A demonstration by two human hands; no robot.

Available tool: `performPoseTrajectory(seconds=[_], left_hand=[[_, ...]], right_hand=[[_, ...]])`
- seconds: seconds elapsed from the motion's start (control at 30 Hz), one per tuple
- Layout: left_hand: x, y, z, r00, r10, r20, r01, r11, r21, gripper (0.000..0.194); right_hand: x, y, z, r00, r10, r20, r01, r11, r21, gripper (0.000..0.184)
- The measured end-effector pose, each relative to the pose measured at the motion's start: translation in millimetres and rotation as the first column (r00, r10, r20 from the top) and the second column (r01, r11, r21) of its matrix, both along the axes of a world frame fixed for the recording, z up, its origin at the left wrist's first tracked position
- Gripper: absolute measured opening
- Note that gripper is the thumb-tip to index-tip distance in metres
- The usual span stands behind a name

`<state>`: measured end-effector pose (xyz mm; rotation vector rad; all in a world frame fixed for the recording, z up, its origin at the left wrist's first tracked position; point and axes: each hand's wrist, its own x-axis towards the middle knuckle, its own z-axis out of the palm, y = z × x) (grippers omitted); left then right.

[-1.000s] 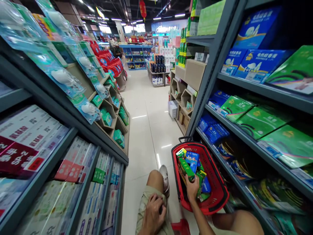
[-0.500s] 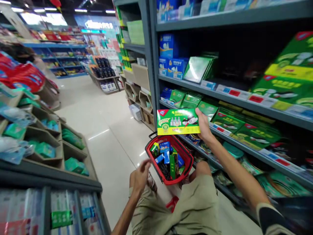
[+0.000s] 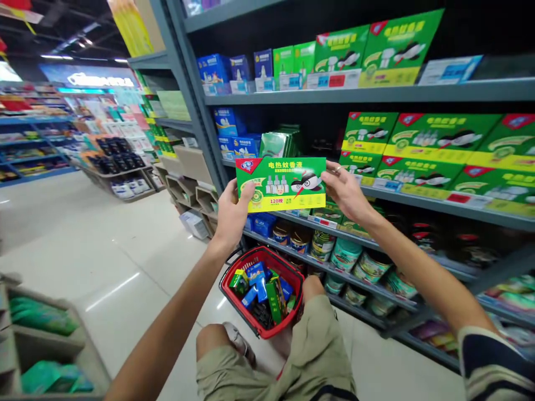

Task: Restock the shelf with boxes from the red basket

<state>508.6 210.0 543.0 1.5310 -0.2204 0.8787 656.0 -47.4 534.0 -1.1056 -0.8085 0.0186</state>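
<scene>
A flat green and yellow box [image 3: 281, 182] with a red corner badge and a cartoon mosquito is held up in front of the shelves. My left hand [image 3: 231, 213] grips its left end and my right hand [image 3: 345, 191] grips its right end, both closed on it. Below the box, a red shopping basket [image 3: 234, 301] sits on the floor by my knees, filled with several small green and blue boxes.
Grey shelving [image 3: 376, 94] on the right carries rows of matching green boxes [image 3: 418, 146], blue boxes [image 3: 228, 120] and round tins [image 3: 343, 253]. A glossy tiled aisle [image 3: 83, 245] runs left toward other displays. A wooden bin rack [image 3: 37, 334] stands at lower left.
The view has turned right toward the shelves. My right hand lifted the green box out of the basket and up to chest height. My left hand left my knee and took the box's left end.
</scene>
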Motion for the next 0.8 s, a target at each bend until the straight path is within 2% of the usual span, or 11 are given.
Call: performPoseTrajectory(seconds=[0.1, 0.23, 0.43, 0.6, 0.8], left_hand=[[7, -14, 7.5, 0.999, -0.045, -0.014, 0.045, 0.999, -0.001, 0.068], [19, -25, 12.1, 0.990, -0.113, -0.083, 0.113, 0.994, -0.005, 0.070], [39, -26, 21.4, 0.968, -0.199, -0.152, 0.202, 0.979, 0.003, 0.070], [57, -26, 28.9, 0.961, -0.233, -0.150, 0.241, 0.969, 0.043, 0.071], [71, -42, 41.1, 0.954, -0.276, -0.117, 0.281, 0.959, 0.036, 0.071]], right_hand=[[-1, -32, 2.4, 0.995, -0.035, 0.095, 0.040, 0.998, -0.051, 0.082], [0, -57, 1.7, 0.987, -0.098, 0.124, 0.110, 0.990, -0.092, 0.084], [5, -75, 5.5, 0.970, -0.206, 0.130, 0.223, 0.966, -0.128, 0.084], [5, -86, 18.0, 0.955, -0.254, 0.154, 0.276, 0.950, -0.146, 0.082], [0, -102, 34.3, 0.924, -0.339, 0.175, 0.363, 0.924, -0.124, 0.088]])
